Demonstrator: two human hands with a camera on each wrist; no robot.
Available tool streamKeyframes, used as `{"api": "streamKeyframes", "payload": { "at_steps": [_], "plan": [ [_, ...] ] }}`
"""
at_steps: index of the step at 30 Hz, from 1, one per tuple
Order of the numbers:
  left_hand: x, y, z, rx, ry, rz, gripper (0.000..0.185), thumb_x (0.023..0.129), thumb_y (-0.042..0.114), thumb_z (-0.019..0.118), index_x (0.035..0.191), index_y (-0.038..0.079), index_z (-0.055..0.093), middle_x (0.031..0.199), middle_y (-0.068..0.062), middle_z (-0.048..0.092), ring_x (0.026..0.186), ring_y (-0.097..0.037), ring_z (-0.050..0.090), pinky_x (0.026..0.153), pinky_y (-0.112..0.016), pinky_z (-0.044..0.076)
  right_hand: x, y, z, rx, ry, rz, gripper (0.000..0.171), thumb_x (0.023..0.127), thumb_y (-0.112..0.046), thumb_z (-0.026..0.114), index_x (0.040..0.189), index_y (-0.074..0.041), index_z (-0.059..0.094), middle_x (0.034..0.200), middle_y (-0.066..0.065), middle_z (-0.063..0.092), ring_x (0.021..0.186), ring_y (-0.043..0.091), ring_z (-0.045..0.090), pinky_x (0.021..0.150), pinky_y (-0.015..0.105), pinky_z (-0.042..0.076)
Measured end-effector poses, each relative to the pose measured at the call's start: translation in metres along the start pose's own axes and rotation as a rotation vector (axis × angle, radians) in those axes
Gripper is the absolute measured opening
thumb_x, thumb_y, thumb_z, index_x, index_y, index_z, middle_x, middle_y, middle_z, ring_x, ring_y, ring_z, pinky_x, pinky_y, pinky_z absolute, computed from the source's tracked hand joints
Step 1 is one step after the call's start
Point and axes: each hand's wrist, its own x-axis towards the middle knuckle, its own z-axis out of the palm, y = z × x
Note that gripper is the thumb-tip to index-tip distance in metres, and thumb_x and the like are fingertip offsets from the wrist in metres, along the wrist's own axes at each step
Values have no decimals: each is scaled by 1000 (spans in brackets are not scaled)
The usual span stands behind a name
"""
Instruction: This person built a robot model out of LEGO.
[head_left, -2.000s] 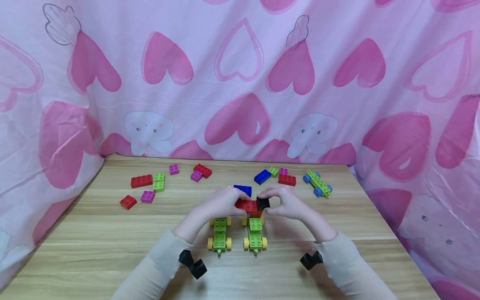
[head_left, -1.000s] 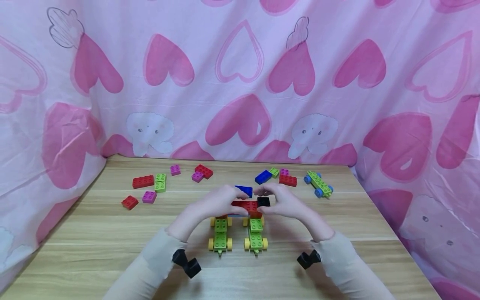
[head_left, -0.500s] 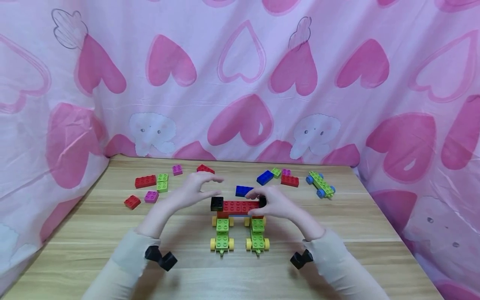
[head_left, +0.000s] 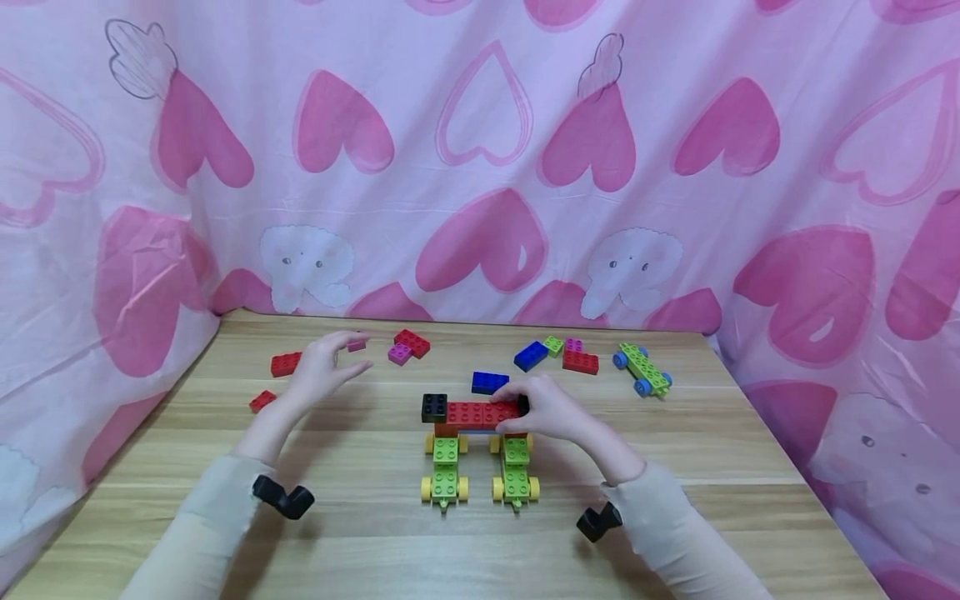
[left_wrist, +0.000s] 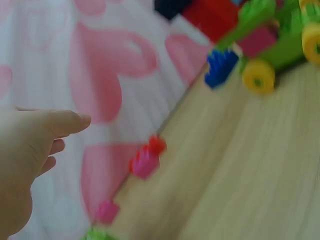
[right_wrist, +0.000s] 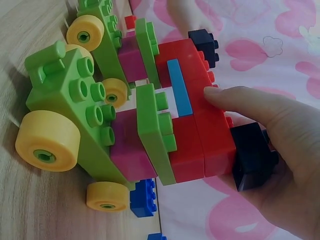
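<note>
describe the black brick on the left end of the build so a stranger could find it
At mid-table stand two green wheeled bases joined by a long red bar. The black brick caps the bar's left end, uncovered, while the right hand grips the other end.

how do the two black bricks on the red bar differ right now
The left black brick stands bare and fully visible; the right black brick is gripped by the right hand and mostly hidden in the head view. Both look alike in size and sit at opposite ends of the red bar.
</note>
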Motion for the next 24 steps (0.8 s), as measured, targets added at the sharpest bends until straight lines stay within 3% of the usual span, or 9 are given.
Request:
{"api": "streamKeyframes", "payload": {
  "at_steps": [5, 10, 24],
  "plan": [
    [-6, -27, 0, 48, -18, -100, 52, 84, 12, 76, 130, -3, 57, 132, -27, 57, 126, -45, 49, 106, -60, 38, 0, 0, 0, 7, -4, 12, 35, 81, -26, 81, 111, -10, 73, 107, 3, 74, 94, 12, 65, 79, 24, 52],
    [-9, -44, 2, 99, -41, -118, 55, 83, 10, 76, 131, -4, 55, 133, -29, 54, 127, -46, 46, 108, -61, 35, 0, 0, -1, 7, -8, 9, 35, 81, -27, 80, 111, -10, 73, 107, 3, 74, 94, 12, 64, 79, 24, 52],
    [-15, -67, 7, 261, -139, -230, 55, 83, 13, 77, 128, -9, 55, 131, -33, 50, 122, -50, 47, 102, -63, 40, -1, 1, 1, 14, -14, 27, 34, 81, -25, 80, 111, -11, 73, 108, 1, 73, 95, 11, 63, 81, 26, 52]
  ]
}}
